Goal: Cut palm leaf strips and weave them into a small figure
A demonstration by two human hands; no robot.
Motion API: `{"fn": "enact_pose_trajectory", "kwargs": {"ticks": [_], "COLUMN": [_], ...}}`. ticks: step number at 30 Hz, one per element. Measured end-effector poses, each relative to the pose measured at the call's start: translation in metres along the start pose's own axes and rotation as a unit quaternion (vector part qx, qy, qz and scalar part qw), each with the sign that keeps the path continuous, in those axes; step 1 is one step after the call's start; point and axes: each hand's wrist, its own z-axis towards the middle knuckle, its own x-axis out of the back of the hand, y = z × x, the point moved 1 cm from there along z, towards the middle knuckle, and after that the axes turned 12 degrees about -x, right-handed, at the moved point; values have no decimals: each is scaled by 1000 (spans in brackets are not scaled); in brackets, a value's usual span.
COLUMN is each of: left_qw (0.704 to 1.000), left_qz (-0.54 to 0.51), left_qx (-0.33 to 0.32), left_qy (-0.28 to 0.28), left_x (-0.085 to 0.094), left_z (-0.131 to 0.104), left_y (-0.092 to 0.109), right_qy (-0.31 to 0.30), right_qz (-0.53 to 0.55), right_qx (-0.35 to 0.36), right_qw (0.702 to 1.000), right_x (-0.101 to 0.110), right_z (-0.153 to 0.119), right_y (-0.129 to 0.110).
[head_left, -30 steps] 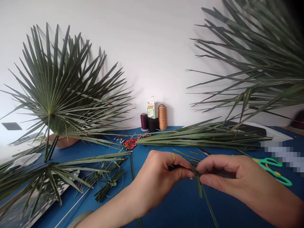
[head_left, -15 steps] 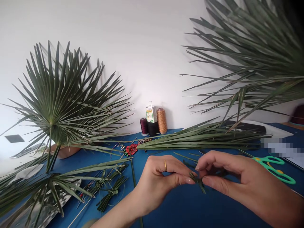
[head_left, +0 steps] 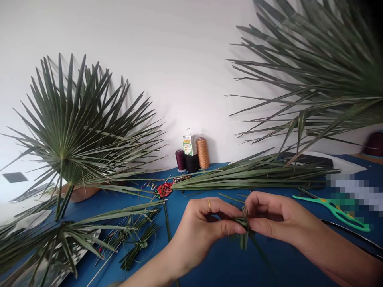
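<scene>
Between my two hands is a small folded piece of green palm leaf [head_left: 243, 240], held above the blue tabletop. My left hand [head_left: 211, 223], with a gold ring on one finger, pinches its left side between thumb and fingers. From the other side, my right hand [head_left: 272, 215] pinches the same piece, its thumb and fingertips close to those of the left. A thin strip trails down to the right below the fingers, blurred. The exact folds are partly hidden by the fingertips. Tied bundles of palm strips [head_left: 139, 246] lie left of my left hand.
Green scissors [head_left: 341, 213] lie right of my right hand. Long palm strips [head_left: 239, 177] stretch across the back. A red rose patch [head_left: 164, 189], a dark thread spool [head_left: 180, 160] and an orange spool [head_left: 203, 153] are behind my hands. Large fan leaves [head_left: 66, 131] stand at left.
My right hand has shifted slightly left, closer to the left hand. The leaf piece has turned, and a small loop now shows above the fingertips. More of the scissors is visible.
</scene>
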Motion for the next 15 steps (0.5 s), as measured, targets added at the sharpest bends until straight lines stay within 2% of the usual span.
{"fn": "enact_pose_trajectory", "kwargs": {"ticks": [3, 4, 6, 8, 10, 12, 15], "left_qw": [999, 999, 998, 996, 995, 995, 995], "left_qz": [-20, -27, -41, -49, -57, -65, -66], "left_qx": [35, 43, 46, 42, 33, 20, -25], "left_qy": [5, 12, 33, 56, 71, 75, 64], "left_x": [-1, 0, 2, 5, 8, 9, 7], "left_z": [0, 1, 2, 3, 4, 5, 4], "left_y": [-1, -1, -3, -4, -4, -5, -5], "right_qy": [5, 26, 127, 262, 335, 339, 324], "right_qz": [-20, -48, -146, -255, -320, -346, -361], "right_qx": [-2, 10, 82, 198, 288, 321, 326], "right_qw": [1000, 998, 978, 909, 838, 814, 811], "right_x": [0, 0, 1, 0, -5, -11, -19], "right_z": [3, 3, 3, -1, -5, -9, -11], "right_y": [4, 5, 7, 8, 10, 11, 10]}}
